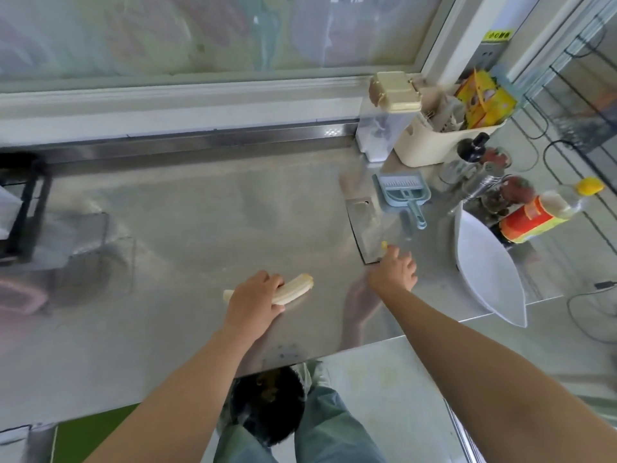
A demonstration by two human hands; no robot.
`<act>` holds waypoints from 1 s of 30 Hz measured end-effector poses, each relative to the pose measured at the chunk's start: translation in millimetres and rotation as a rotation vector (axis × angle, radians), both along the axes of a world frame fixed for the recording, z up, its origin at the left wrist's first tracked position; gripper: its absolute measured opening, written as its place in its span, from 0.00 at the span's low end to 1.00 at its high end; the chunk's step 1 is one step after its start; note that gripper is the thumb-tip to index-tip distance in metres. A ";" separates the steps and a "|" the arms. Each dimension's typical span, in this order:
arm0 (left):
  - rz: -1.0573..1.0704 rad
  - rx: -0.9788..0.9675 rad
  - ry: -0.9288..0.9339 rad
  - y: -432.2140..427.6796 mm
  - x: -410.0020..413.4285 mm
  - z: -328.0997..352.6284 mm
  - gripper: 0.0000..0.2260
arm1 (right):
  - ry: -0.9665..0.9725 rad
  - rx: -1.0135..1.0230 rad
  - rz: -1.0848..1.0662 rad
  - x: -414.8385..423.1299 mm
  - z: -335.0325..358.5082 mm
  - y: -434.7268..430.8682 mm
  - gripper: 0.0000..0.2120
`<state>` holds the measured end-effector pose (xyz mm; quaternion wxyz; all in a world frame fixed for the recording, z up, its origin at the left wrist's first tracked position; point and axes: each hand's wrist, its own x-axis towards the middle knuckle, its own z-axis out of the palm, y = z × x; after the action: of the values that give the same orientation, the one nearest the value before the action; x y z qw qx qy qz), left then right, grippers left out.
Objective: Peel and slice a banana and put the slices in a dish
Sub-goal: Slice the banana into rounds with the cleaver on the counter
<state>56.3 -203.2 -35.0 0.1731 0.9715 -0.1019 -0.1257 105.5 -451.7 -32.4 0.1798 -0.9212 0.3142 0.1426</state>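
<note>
A peeled banana [295, 289] lies on the steel counter [187, 228], near its front edge. My left hand [253, 302] grips its middle, so both pale ends stick out. A cleaver [364, 228] lies flat on the counter to the right. My right hand [395, 269] reaches out with spread fingers at the near end of the blade and holds nothing. A small yellow bit [384, 244] shows by its fingertips. A white dish [484, 265] stands tilted at the counter's right edge, to the right of my right hand.
A blue hand grater [402, 190] lies behind the cleaver. Bottles and jars [534, 215], a cream basket [440, 142] and a clear container [380, 128] crowd the back right. A black rack [23, 208] stands at far left. A black bin [267, 402] sits below the counter's front edge.
</note>
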 end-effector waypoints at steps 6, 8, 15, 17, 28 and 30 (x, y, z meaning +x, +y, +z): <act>0.011 0.053 0.055 -4.0 -3.3 -3.1 0.15 | 0.080 -0.003 0.042 -10.6 -7.3 -15.3 0.21; 0.017 0.061 0.063 -4.2 -3.5 -3.1 0.15 | 0.057 0.071 0.062 -12.3 -10.6 -13.3 0.22; 0.039 0.076 0.088 4.9 -5.3 -3.1 0.16 | -0.105 0.381 -0.047 -9.4 -1.6 9.7 0.15; 0.048 0.085 0.079 9.0 -5.8 -2.3 0.15 | -0.189 0.476 -0.008 -8.7 5.1 22.3 0.09; 0.069 0.142 0.090 32.1 -9.1 -2.7 0.15 | -0.145 0.126 0.504 -21.5 7.6 76.3 0.11; 0.073 0.143 0.084 33.1 -9.6 -4.4 0.16 | -0.140 0.091 0.508 -27.1 3.5 78.7 0.13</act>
<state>46.7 -170.1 -39.4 0.1121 0.9783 -0.0499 -0.1671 78.4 -373.0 -28.9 0.2007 -0.9691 0.0530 0.1332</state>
